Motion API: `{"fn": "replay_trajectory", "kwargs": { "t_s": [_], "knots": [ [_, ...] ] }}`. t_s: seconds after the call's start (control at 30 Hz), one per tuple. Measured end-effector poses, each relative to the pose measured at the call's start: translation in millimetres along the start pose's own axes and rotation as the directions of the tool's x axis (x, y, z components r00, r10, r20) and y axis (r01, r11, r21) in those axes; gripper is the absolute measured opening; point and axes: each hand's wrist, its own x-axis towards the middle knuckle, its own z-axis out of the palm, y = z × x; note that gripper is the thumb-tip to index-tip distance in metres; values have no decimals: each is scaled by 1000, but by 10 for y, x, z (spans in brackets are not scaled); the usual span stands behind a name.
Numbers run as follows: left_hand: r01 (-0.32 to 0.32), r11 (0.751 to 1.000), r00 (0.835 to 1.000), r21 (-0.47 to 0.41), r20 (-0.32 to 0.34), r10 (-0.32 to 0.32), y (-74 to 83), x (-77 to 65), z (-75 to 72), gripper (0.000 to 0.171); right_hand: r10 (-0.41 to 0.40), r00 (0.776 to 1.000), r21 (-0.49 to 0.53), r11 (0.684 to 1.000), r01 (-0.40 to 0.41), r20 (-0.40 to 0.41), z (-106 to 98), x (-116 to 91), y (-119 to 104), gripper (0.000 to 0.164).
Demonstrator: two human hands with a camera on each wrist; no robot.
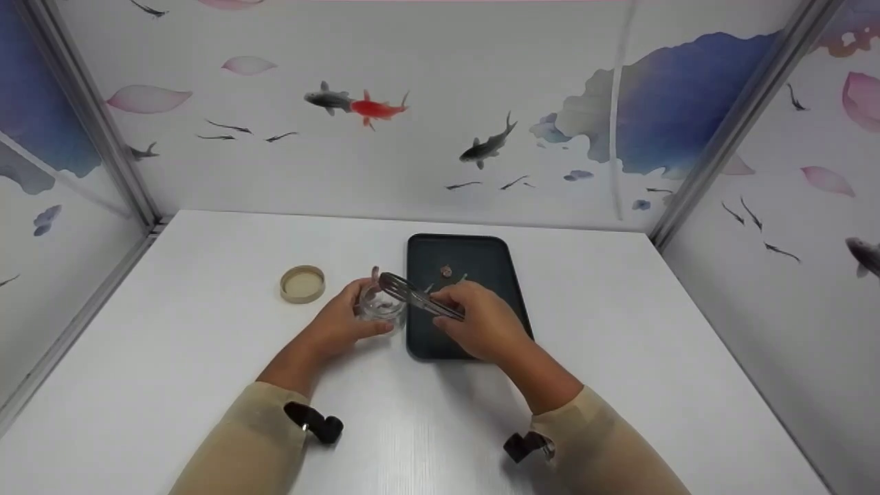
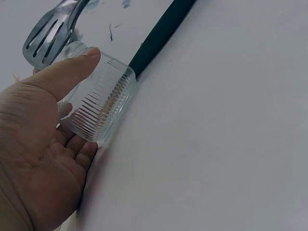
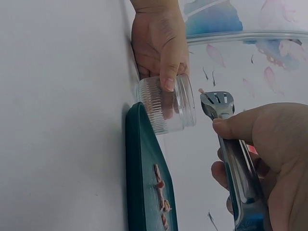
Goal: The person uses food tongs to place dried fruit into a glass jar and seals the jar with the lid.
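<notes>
My left hand (image 1: 340,322) grips a clear ribbed glass jar (image 2: 108,98) round its side, thumb near the rim. The jar stands upright on the table beside the tray, and small contents show faintly through its wall. In my right hand (image 1: 485,323) are metal tongs (image 3: 240,173) with slotted ends, held just above the jar's open mouth. A small pinkish-brown piece (image 3: 201,90) sticks out at the tongs' tip. On the dark green tray (image 1: 457,344) lie several similar brownish pieces (image 3: 161,192), partly hidden by the right hand in the head view.
A round tan lid (image 1: 302,284) lies on the white table (image 1: 206,330), left of the jar. Behind the table's far edge rises a white wall (image 1: 426,165) painted with fish and petals. Panels in metal frames stand on both sides.
</notes>
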Motion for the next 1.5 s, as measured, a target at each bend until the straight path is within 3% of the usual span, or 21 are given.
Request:
{"fn": "replay_trajectory", "kwargs": {
  "t_s": [0.2, 0.5, 0.83, 1.1, 1.5],
  "knots": [
    [-13, 1000, 1000, 7, -2, 13, -3, -14, 4, 95, 17, 1000, 1, 1000, -17, 10, 13, 6, 6, 42],
    [-27, 999, 1000, 25, -2, 27, -14, -4, 5, 96, 83, 997, -10, 997, -83, 7, 33, 23, 2, 66],
    [-17, 1000, 1000, -5, 2, 17, 3, -10, 12, 93, 84, 996, -11, 996, -84, -29, -17, 48, 142, 70],
    [-51, 999, 999, 13, 6, 50, 13, -20, -6, 95, 122, 992, -34, 992, -123, -29, -89, 38, 285, 73],
    [-51, 999, 999, -11, 8, 51, 1, -22, -5, 95, 186, 982, -43, 981, -187, -14, -165, 84, 561, 73]
  ]
}}
